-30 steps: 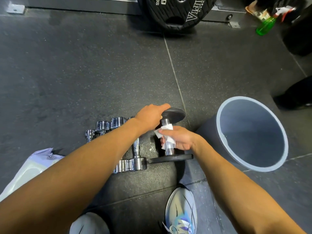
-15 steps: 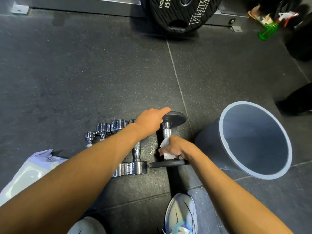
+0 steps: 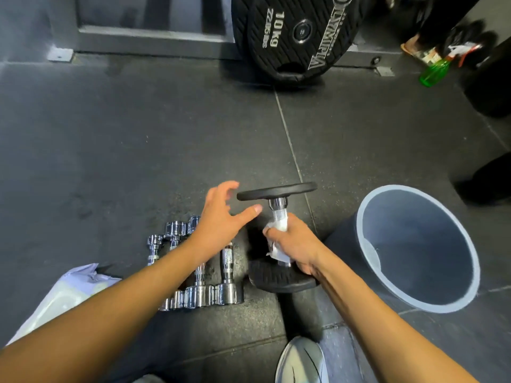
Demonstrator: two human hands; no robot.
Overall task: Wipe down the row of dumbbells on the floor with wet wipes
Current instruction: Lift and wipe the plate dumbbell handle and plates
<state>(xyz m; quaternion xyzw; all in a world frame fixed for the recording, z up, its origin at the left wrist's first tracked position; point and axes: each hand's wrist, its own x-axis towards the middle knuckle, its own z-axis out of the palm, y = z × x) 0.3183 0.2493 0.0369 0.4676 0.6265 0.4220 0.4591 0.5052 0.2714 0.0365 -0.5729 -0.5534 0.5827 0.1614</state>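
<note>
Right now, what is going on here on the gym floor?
A person is wiping dumbbells. The right hand grips a white wet wipe around the handle of the black dumbbell. The left hand is open beside its far plate, apparently not touching. To the left, chrome dumbbells lie in a row; to the right stands a grey bin.

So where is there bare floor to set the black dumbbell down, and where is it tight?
Widest free patch: the floor beyond the chrome dumbbells, up to the weight plate. A narrower strip lies between them and the shoe. Crowded: the gap between the black dumbbell, gripped by the right hand, and the bin; the wipe pack fills the near left.
</note>
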